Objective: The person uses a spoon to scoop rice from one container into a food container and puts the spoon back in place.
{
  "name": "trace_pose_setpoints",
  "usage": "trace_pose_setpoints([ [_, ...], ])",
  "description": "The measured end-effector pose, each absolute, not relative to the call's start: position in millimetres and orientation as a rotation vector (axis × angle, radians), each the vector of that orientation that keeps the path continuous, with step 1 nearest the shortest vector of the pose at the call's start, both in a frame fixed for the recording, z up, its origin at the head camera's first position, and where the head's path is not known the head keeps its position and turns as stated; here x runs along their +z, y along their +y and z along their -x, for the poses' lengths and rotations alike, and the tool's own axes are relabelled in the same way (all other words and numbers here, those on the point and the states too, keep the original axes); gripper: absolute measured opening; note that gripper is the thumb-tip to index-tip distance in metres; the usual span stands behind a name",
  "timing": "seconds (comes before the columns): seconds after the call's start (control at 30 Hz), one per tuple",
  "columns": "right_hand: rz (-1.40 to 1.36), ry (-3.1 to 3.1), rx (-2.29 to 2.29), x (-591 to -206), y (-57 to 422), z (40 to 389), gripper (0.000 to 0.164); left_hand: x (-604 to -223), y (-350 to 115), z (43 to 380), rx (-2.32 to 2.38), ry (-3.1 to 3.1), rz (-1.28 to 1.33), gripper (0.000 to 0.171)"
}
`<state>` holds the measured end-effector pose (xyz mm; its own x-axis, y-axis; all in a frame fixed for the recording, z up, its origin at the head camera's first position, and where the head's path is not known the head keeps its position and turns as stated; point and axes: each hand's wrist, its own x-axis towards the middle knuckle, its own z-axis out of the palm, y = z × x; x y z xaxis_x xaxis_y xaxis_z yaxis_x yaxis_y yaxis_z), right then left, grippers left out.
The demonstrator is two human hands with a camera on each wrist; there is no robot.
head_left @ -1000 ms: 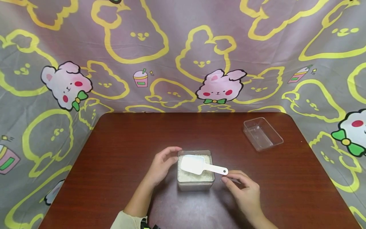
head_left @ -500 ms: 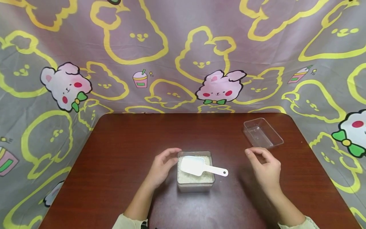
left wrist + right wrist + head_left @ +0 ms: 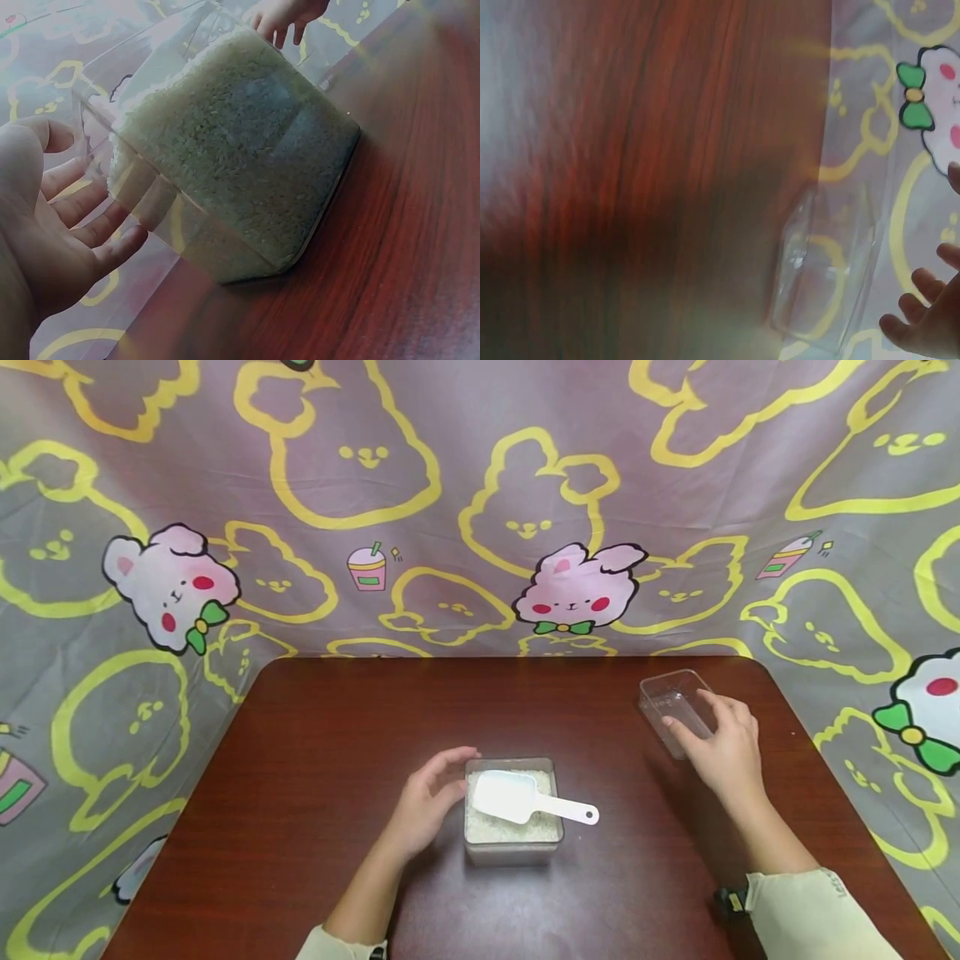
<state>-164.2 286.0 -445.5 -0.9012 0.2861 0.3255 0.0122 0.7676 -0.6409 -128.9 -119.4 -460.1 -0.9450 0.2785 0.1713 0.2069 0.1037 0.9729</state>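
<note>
A clear square container (image 3: 513, 855) of rice (image 3: 225, 142) stands at the near middle of the table. Across its top lies a white scoop (image 3: 506, 796), its handle jutting out over the right side. My left hand (image 3: 426, 800) is at the container's left wall, fingers extended along it and thumb apart. Over at the right, my right hand (image 3: 726, 750) reaches to a clear shallow plastic box (image 3: 675, 703), thumb and fingers spread over its near right part and hiding some of it. In the right wrist view the box (image 3: 825, 277) shows apart from the spread fingertips (image 3: 900, 330).
The dark brown wooden table (image 3: 360, 718) carries both containers. A patterned cloth (image 3: 450, 485) hangs behind it and along both sides. A tiny pale speck lies right of the rice container.
My right hand has left the scoop's handle and moved right and away from me to the plastic box, its fingers spreading. The scoop and my left hand have stayed in place.
</note>
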Motion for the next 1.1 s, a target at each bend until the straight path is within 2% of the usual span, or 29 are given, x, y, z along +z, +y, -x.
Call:
trace_pose_setpoints([
  [0.47,0.358,-2.848,0.763,-457,310,184,0.104,-462,-121,124,2.004,2.235,-0.623,0.051],
  [0.9,0.34,-2.891,0.742,-465,310,191,0.102,-465,-122,123,2.045,2.213,-0.68,0.053],
  [1.1,0.23,-2.876,0.736,-467,300,196,0.096,-464,-124,123,2.047,2.196,-0.685,0.053],
])
